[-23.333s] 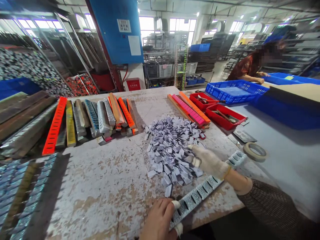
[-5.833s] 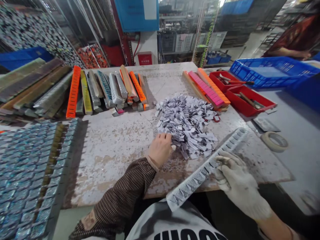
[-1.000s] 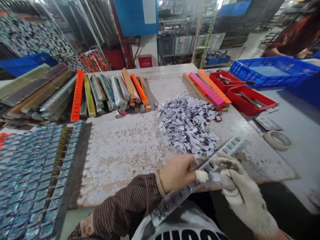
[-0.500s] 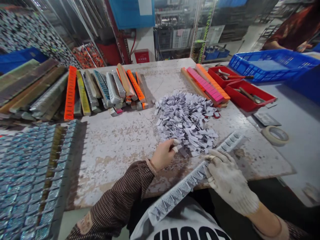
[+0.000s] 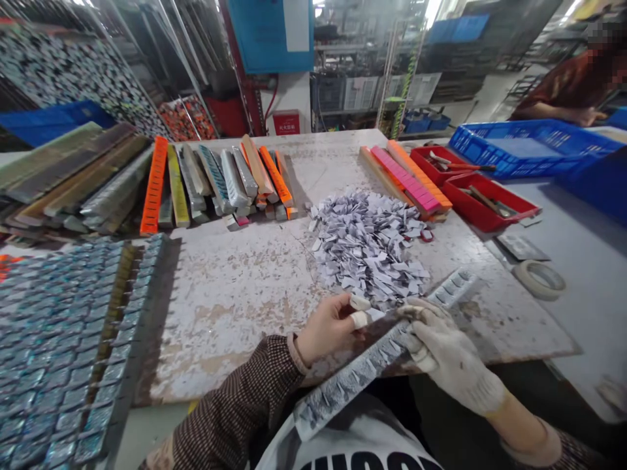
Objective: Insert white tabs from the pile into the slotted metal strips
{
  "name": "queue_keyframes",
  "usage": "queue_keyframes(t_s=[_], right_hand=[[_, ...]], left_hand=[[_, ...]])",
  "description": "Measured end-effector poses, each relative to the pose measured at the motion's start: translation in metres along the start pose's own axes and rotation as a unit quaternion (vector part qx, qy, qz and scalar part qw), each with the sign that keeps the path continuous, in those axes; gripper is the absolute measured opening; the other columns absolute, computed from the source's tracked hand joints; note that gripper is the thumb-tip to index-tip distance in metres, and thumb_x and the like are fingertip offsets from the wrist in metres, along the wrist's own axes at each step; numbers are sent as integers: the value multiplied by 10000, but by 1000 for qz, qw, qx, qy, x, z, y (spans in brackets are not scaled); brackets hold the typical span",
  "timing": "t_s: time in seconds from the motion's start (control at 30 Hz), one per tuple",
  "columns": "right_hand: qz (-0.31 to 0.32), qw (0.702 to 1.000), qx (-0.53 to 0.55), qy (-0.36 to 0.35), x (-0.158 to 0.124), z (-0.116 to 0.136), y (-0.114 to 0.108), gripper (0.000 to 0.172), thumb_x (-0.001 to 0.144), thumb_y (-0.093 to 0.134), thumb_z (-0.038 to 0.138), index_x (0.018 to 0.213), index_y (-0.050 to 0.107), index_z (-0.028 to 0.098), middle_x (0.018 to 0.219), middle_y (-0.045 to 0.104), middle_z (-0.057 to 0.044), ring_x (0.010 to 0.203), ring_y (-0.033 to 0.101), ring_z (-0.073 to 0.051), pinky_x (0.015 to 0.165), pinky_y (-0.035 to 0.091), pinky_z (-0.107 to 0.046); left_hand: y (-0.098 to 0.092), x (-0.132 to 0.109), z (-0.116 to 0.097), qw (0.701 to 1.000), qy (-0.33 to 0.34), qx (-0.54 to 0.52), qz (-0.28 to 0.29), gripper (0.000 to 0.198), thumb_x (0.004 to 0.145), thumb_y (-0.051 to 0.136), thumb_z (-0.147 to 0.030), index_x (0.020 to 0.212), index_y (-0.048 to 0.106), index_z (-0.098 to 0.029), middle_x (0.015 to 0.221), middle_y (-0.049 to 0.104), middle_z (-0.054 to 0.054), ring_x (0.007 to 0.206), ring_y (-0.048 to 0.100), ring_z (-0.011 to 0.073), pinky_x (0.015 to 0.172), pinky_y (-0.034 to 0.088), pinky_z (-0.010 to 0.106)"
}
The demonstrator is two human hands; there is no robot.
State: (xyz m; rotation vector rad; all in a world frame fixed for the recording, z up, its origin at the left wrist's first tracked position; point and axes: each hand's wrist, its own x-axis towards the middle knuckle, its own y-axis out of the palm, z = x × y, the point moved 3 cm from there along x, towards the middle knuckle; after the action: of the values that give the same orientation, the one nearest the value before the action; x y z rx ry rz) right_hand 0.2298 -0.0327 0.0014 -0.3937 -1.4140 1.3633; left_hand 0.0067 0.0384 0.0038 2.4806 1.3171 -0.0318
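Observation:
Between the taped thumb and finger of my left hand (image 5: 336,328) is a small whitish chip (image 5: 375,314), its edge pointing at the bar. My right hand (image 5: 448,352), in a white knit glove, is closed around a long silver-grey slotted bar (image 5: 347,380). The bar slants from my lap up to the right, over the table's front edge, with a row of slots and raised points along its top. Just beyond both hands lies a heap of small grey-white chips (image 5: 367,241). The glove hides the middle of the bar.
Several coloured bars (image 5: 235,183) are stacked at the back left. Rows of bluish glittery pieces (image 5: 63,346) fill the near left. At the right are pink and orange bars (image 5: 406,176), red bins (image 5: 490,202), a tape roll (image 5: 539,279) and a blue crate (image 5: 519,147); a person stands beyond.
My left hand has come away from the heap's near edge toward the bar, with a chip now in its fingertips. The right hand still holds the bar in nearly the same place.

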Motion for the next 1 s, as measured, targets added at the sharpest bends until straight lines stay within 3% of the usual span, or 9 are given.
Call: queue_keyframes(t_s=[0.13, 0.3, 0.4, 0.53, 0.7, 0.8, 0.87, 0.93, 1.0], right_hand=[[-68, 994, 65, 50, 10, 14, -16, 144, 1010, 522, 298, 1095, 600, 212, 1343, 593, -170, 1344, 529, -360, 1061, 510, -584], [-137, 965, 216, 57, 24, 39, -18, 152, 1011, 503, 154, 1101, 584, 246, 1299, 634, -120, 1257, 627, -243, 979, 609, -396], [-142, 961, 231, 60, 20, 46, -19, 201, 1014, 491, 138, 1153, 585, 249, 1368, 617, -125, 1260, 639, -233, 943, 630, -353], [-135, 961, 228, 78, 3, 48, -21, 273, 1020, 505, 194, 1272, 566, 277, 1439, 590, -128, 1246, 663, -259, 901, 656, -369], [-118, 956, 234, 134, -20, 42, -14, 227, 1022, 504, 324, 1196, 648, 299, 1127, 749, -79, 1052, 741, -282, 832, 673, -392], [-119, 954, 239, 135, -32, 38, -17, 231, 1020, 502, 377, 1146, 693, 346, 896, 763, -17, 924, 761, -263, 801, 675, -374], [-120, 954, 239, 137, -36, 38, -23, 226, 993, 551, 394, 1156, 705, 362, 888, 764, -8, 926, 762, -277, 792, 680, -382], [-130, 953, 234, 145, -36, 42, -29, 283, 985, 564, 375, 1245, 673, 360, 1000, 768, -23, 972, 757, -286, 785, 684, -382], [-157, 949, 225, 156, -32, 47, -32, 349, 1008, 514, 330, 1344, 604, 347, 1190, 732, -62, 1079, 732, -286, 814, 682, -377]], left_hand=[[18, -9, -6, 1000, 1, 8, 24, 386, 790, 838, -454, 919, 679, -127, 781, 651, 30, 656, 592, 123, 629, 521, 244], [32, -18, -14, 996, 39, 74, 38, 310, 878, 744, -403, 1015, 642, -144, 800, 614, 14, 672, 569, 127, 635, 465, 238], [33, -24, -19, 975, 67, 202, 59, 254, 925, 687, -367, 810, 591, -162, 722, 547, -13, 664, 494, 117, 613, 380, 224], [40, -31, -27, 935, 149, 303, 107, 433, 1024, 534, -381, 659, 418, -180, 653, 448, -31, 604, 413, 103, 578, 306, 240], [55, -41, -36, 906, 219, 339, 126, 514, 1052, 459, -497, 647, 318, -214, 622, 407, -27, 579, 376, 125, 551, 302, 276], [69, -49, -40, 894, 258, 307, 200, 489, 1053, 436, -481, 650, 322, -229, 604, 449, -11, 582, 416, 138, 568, 364, 279], [74, -50, -40, 888, 272, 285, 235, 461, 1050, 449, -457, 659, 364, -227, 613, 487, -4, 589, 451, 137, 584, 389, 271], [71, -45, -37, 901, 254, 296, 190, 473, 1037, 490, -461, 646, 377, -220, 595, 466, -19, 565, 439, 127, 565, 361, 265], [63, -37, -31, 912, 211, 338, 93, 516, 1017, 543, -480, 618, 356, -212, 573, 423, -36, 542, 403, 118, 542, 303, 265]])
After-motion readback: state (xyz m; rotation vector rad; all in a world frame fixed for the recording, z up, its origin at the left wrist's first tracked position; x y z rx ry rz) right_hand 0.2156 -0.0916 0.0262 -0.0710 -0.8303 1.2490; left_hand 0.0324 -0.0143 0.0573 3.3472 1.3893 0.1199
